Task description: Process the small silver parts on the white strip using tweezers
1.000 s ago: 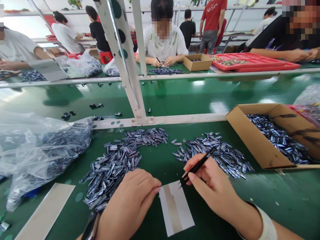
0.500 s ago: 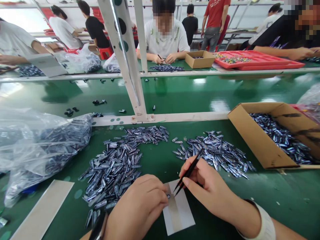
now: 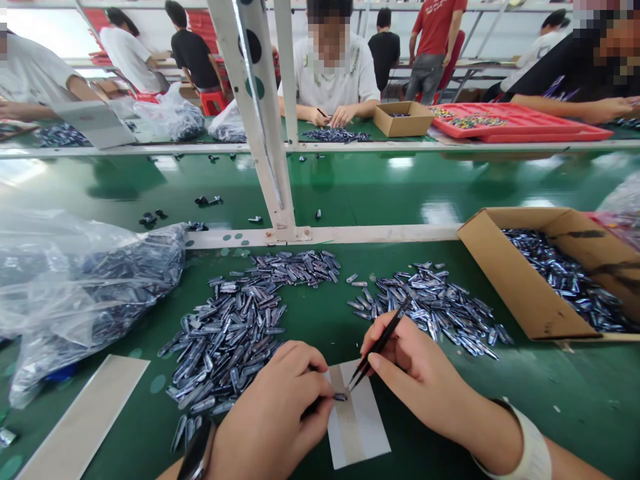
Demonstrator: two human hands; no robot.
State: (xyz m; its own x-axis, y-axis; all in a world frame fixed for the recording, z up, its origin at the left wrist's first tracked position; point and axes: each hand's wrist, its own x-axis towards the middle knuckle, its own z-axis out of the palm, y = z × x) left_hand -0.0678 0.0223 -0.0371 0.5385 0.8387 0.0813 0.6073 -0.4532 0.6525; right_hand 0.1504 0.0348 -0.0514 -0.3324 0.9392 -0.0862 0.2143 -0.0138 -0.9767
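My left hand point(image 3: 283, 407) is closed in a pinch on a small dark, shiny elongated piece point(image 3: 341, 397), whose end sticks out past the fingertips. Black tweezers point(image 3: 383, 340) are gripped in my right hand point(image 3: 417, 377), pointing down and left. Their tips lie close beside the piece; whether they touch it I cannot tell. Under both lies a white card point(image 3: 367, 427) with a beige strip of tape down it. Left of my left hand spreads a large pile of similar pieces point(image 3: 233, 333). A second pile point(image 3: 435, 300) lies beyond my right hand.
A cardboard box point(image 3: 530, 293) of pieces stands at right, a clear plastic bag point(image 3: 90, 280) of them at left. A beige strip point(image 3: 85, 420) lies front left. A white post point(image 3: 263, 120) rises from the rail before a green belt point(image 3: 380, 187). Several people sit across it.
My left fingers have shifted slightly, and more of the small piece shows past them. The tweezers stay near the card's tape. The view has moved a little.
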